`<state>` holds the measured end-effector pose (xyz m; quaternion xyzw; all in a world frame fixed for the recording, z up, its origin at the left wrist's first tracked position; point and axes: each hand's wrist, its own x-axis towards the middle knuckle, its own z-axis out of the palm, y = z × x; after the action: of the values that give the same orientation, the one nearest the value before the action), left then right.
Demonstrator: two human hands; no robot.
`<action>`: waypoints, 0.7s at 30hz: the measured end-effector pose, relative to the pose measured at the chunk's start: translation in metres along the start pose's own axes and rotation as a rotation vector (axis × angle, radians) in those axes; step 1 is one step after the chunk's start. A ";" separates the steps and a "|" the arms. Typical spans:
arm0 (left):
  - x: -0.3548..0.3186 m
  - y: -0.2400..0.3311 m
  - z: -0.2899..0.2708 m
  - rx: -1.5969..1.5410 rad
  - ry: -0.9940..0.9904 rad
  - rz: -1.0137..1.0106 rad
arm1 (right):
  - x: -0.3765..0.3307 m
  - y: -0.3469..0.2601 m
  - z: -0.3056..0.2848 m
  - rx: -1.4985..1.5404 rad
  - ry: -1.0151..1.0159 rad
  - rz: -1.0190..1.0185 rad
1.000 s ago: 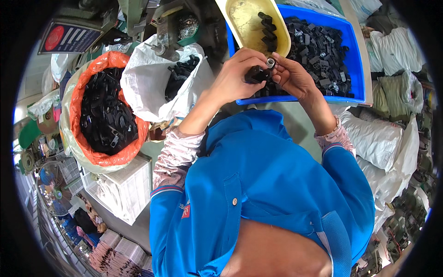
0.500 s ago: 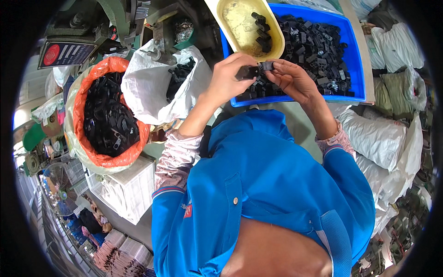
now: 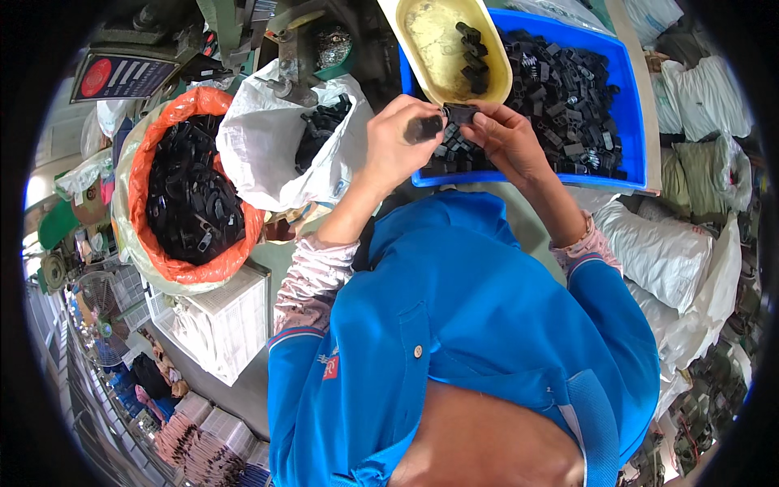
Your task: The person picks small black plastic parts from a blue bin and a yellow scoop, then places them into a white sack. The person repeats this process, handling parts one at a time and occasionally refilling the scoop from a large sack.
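The blue crate (image 3: 629, 105) is sitting at the top right, heaped with small black plastic parts (image 3: 568, 89). Left of it, an orange-lined sack (image 3: 154, 154) is bulging with more black pieces, and a white bag (image 3: 268, 138) is slumping open between the two. A yellow tray (image 3: 438, 40) is resting on the crate's left end, carrying a few black parts. Over the crate's near edge, both hands are meeting. The left hand (image 3: 398, 142) is curling its fingers tight around a dark part (image 3: 423, 128). The right hand (image 3: 507, 142) is pinching a small black clip (image 3: 461, 114) narrowly between thumb and fingers, right beside the left hand's piece.
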<state>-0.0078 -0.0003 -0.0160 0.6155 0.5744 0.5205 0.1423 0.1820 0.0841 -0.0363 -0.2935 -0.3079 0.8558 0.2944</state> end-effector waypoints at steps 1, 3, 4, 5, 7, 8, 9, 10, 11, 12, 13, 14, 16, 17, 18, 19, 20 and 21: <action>0.001 0.002 0.001 -0.021 0.012 -0.085 | 0.001 0.000 0.004 -0.032 -0.013 -0.066; 0.002 0.009 0.001 -0.065 0.036 -0.255 | 0.004 0.001 0.008 -0.159 -0.028 -0.212; 0.004 0.016 -0.001 -0.165 0.018 -0.394 | 0.006 0.001 0.009 -0.223 -0.035 -0.285; 0.008 0.018 -0.003 -0.262 0.011 -0.485 | 0.007 0.000 0.011 -0.232 -0.032 -0.277; 0.014 0.017 -0.009 -0.456 -0.005 -0.666 | 0.010 -0.003 0.013 -0.252 -0.026 -0.259; 0.015 0.013 -0.010 -0.452 -0.021 -0.660 | 0.012 -0.003 0.011 -0.231 -0.027 -0.216; 0.016 0.009 -0.009 -0.514 0.009 -0.672 | 0.016 -0.003 0.008 -0.210 -0.027 -0.173; 0.016 0.005 -0.009 -0.575 0.039 -0.683 | 0.018 -0.003 0.007 -0.189 -0.027 -0.131; 0.015 0.000 -0.008 -0.636 0.068 -0.693 | 0.019 -0.003 0.008 -0.183 -0.014 -0.118; 0.014 -0.007 -0.007 -0.671 0.068 -0.702 | 0.021 -0.003 0.009 -0.178 -0.001 -0.106; 0.014 -0.007 -0.007 -0.690 0.065 -0.715 | 0.021 -0.004 0.009 -0.172 0.016 -0.093; 0.015 -0.007 -0.007 -0.710 0.062 -0.728 | 0.022 -0.005 0.009 -0.174 0.033 -0.086; 0.014 -0.009 -0.008 -0.724 0.016 -0.752 | 0.024 -0.007 0.009 -0.177 0.068 -0.072; 0.013 -0.012 -0.010 -0.719 -0.026 -0.763 | 0.025 -0.008 0.007 -0.172 0.064 -0.061; 0.012 -0.014 -0.014 -0.714 -0.069 -0.774 | 0.025 -0.010 0.004 -0.166 0.059 -0.050; 0.011 -0.013 -0.018 -0.784 -0.101 -0.812 | 0.024 -0.012 0.002 -0.160 0.053 -0.037; 0.011 -0.010 -0.023 -0.853 -0.133 -0.849 | 0.023 -0.015 0.001 -0.164 0.051 -0.042; 0.011 -0.009 -0.028 -0.923 -0.164 -0.887 | 0.022 -0.018 -0.002 -0.168 0.046 -0.041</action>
<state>-0.0374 -0.0005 -0.0058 0.2332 0.4786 0.5570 0.6374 0.1745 0.1117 -0.0316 -0.3305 -0.3776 0.8138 0.2931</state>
